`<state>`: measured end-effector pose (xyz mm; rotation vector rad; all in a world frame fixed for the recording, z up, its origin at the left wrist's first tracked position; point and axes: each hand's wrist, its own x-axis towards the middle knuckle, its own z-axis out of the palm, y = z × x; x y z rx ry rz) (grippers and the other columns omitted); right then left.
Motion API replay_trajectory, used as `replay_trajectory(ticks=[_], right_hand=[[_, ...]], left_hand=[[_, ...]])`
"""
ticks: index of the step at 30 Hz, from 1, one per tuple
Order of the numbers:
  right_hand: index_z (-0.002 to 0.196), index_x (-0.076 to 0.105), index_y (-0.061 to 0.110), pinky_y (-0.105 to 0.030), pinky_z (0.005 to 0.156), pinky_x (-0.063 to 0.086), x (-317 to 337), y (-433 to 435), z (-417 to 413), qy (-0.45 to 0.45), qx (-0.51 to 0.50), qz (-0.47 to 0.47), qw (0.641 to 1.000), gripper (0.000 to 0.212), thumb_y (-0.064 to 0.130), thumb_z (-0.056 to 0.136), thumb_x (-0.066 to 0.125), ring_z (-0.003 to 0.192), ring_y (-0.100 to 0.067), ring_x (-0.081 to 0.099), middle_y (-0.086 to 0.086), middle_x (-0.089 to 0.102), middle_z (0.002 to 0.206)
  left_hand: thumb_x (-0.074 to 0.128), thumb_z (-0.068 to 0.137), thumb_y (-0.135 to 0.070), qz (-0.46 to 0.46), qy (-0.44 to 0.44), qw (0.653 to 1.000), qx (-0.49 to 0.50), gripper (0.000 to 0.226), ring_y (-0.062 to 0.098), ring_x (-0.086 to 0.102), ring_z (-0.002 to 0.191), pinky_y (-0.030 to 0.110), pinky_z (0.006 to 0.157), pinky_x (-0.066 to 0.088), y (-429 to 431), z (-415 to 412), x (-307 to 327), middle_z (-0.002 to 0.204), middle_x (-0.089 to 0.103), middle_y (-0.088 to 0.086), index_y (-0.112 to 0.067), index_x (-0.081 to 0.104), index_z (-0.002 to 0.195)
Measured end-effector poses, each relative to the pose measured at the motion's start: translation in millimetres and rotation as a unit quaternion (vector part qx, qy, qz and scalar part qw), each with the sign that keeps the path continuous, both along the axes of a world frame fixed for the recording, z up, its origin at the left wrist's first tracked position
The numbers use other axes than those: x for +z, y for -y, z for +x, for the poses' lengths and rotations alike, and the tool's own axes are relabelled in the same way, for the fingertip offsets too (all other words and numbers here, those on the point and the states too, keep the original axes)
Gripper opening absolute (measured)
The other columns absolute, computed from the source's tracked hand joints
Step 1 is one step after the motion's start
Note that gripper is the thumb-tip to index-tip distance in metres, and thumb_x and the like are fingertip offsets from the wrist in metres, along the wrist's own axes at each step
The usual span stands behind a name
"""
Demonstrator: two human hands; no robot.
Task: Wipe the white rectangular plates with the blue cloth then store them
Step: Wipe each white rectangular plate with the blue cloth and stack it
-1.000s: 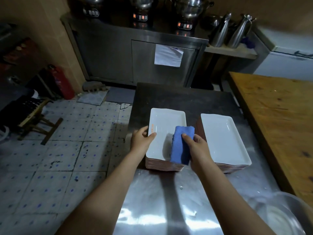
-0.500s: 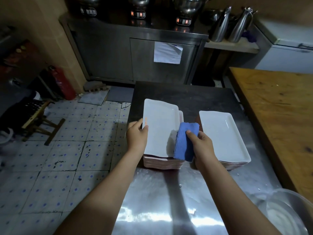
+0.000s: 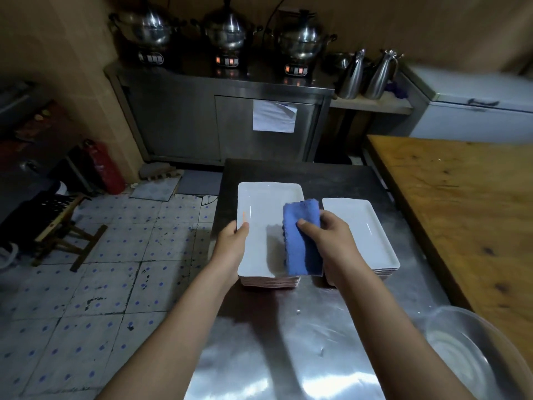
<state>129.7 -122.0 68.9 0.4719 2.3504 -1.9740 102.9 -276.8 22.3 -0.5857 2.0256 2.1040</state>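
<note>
I am gripping the top white plate (image 3: 259,215) at its left rim with my left hand (image 3: 232,246), my right hand (image 3: 331,243) pinching the blue cloth (image 3: 302,243) over its right edge. The plate is lifting off the left stack (image 3: 271,282), where it lay a second ago.

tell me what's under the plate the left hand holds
A stack of plates, only its near edges showing below the held plate. That plate and the blue cloth hide the rest.

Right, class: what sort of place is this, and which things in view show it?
Most likely a restaurant or canteen kitchen: three steel pots atop a steel cabinet, stacks of white rectangular plates on a steel worktable, and steel jugs.
</note>
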Motion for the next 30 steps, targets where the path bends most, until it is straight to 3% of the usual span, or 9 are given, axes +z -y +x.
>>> replay_trajectory(ticks=[5, 11, 15, 17, 19, 21, 23, 27, 30], right_hand=[[0.108, 0.061, 0.016, -0.034, 0.08, 0.049, 18.0, 27.0, 28.0, -0.002, 0.073, 0.005, 0.997, 0.024, 0.019, 0.085, 0.068, 0.096, -0.021, 0.063, -0.002, 0.067, 0.102], [0.114, 0.056, 0.014, -0.018, 0.071, 0.038, 10.4, 43.7, 77.8, -0.084, 0.138, 0.199, 0.967, 0.029, 0.016, 0.086, 0.063, 0.089, -0.012, 0.054, 0.003, 0.06, 0.1], [0.143, 0.035, 0.015, -0.015, 0.101, 0.024, -3.1, 29.7, 104.8, -0.17, 0.144, 0.346, 0.912, 0.047, 0.019, 0.098, 0.044, 0.132, -0.016, 0.035, -0.003, 0.037, 0.146], [0.141, 0.038, 0.004, -0.022, 0.111, 0.019, -6.7, 19.7, 120.7, -0.236, 0.181, 0.393, 0.87, 0.045, 0.02, 0.099, 0.034, 0.138, -0.025, 0.032, -0.013, 0.034, 0.15], [0.139, 0.037, -0.008, -0.032, 0.118, 0.013, -12.6, 9.3, 137.6, -0.264, 0.275, 0.453, 0.806, 0.063, 0.037, 0.097, 0.023, 0.138, -0.035, 0.032, -0.024, 0.033, 0.148], [0.149, 0.009, 0.001, -0.025, 0.115, -0.013, -12.8, 0.2, 155.9, -0.236, 0.341, 0.465, 0.782, 0.085, 0.058, 0.088, -0.005, 0.146, -0.021, -0.006, -0.014, 0.004, 0.158], [0.151, -0.001, 0.012, -0.02, 0.11, -0.019, -13.4, -10.8, 161.4, -0.243, 0.389, 0.449, 0.767, 0.082, 0.058, 0.083, -0.011, 0.139, -0.006, -0.023, -0.002, -0.009, 0.159], [0.151, 0.009, 0.013, -0.024, 0.117, -0.008, -0.7, -18.0, 143.7, -0.246, 0.401, 0.439, 0.765, 0.082, 0.049, 0.079, -0.004, 0.146, -0.01, -0.006, -0.001, -0.001, 0.159], [0.151, 0.005, 0.014, -0.026, 0.115, -0.008, 11.8, -26.5, 115.8, -0.247, 0.33, 0.505, 0.758, 0.071, 0.045, 0.087, 0.001, 0.146, -0.011, -0.006, -0.001, -0.003, 0.16]], left_hand=[[0.041, 0.099, -0.034, 0.04, 0.01, 0.999, 0.016, 0.026, 0.03, 0.064, 0.096, 0.037, 0.075, 0.053, 2.7, 55.2, 16.4, 0.108, 0.066, 0.01, -0.022, 0.056, 0.117], [0.037, 0.101, -0.031, 0.099, 0.009, 0.994, 0.055, 0.023, 0.025, 0.064, 0.085, 0.032, 0.068, 0.052, 2.6, 116.4, 34.6, 0.1, 0.067, 0.005, -0.025, 0.054, 0.115], [0.038, 0.1, -0.035, 0.127, 0.003, 0.99, 0.059, 0.023, 0.021, 0.066, 0.083, 0.034, 0.069, 0.054, -9.6, 147.9, 43.1, 0.097, 0.068, 0.0, -0.028, 0.055, 0.114], [0.038, 0.1, -0.034, 0.125, 0.0, 0.99, 0.06, 0.024, 0.02, 0.067, 0.083, 0.036, 0.072, 0.055, -21.3, 161.6, 48.6, 0.095, 0.069, -0.003, -0.029, 0.055, 0.117], [0.037, 0.101, -0.033, 0.116, -0.009, 0.992, 0.053, 0.025, 0.009, 0.066, 0.077, 0.026, 0.066, 0.054, -34.5, 175.1, 54.3, 0.089, 0.067, -0.009, -0.029, 0.055, 0.118], [0.035, 0.101, -0.033, 0.08, -0.022, 0.996, 0.035, 0.022, -0.006, 0.06, 0.071, 0.012, 0.06, 0.05, -48.3, 189.8, 60.0, 0.088, 0.059, -0.02, -0.033, 0.052, 0.115], [0.031, 0.101, -0.037, 0.054, -0.024, 0.998, 0.026, 0.032, -0.005, 0.054, 0.089, 0.008, 0.08, 0.041, -60.1, 201.0, 65.0, 0.106, 0.056, -0.02, -0.032, 0.049, 0.127], [0.028, 0.101, -0.039, 0.04, -0.029, 0.998, 0.03, 0.041, 0.004, 0.048, 0.116, 0.021, 0.103, 0.036, -77.8, 216.2, 71.2, 0.132, 0.052, -0.01, -0.028, 0.043, 0.138], [0.032, 0.102, -0.03, 0.017, -0.053, 0.998, 0.023, 0.026, -0.014, 0.053, 0.086, 0.0, 0.071, 0.041, -85.8, 221.8, 76.4, 0.104, 0.055, -0.024, -0.035, 0.045, 0.124]])
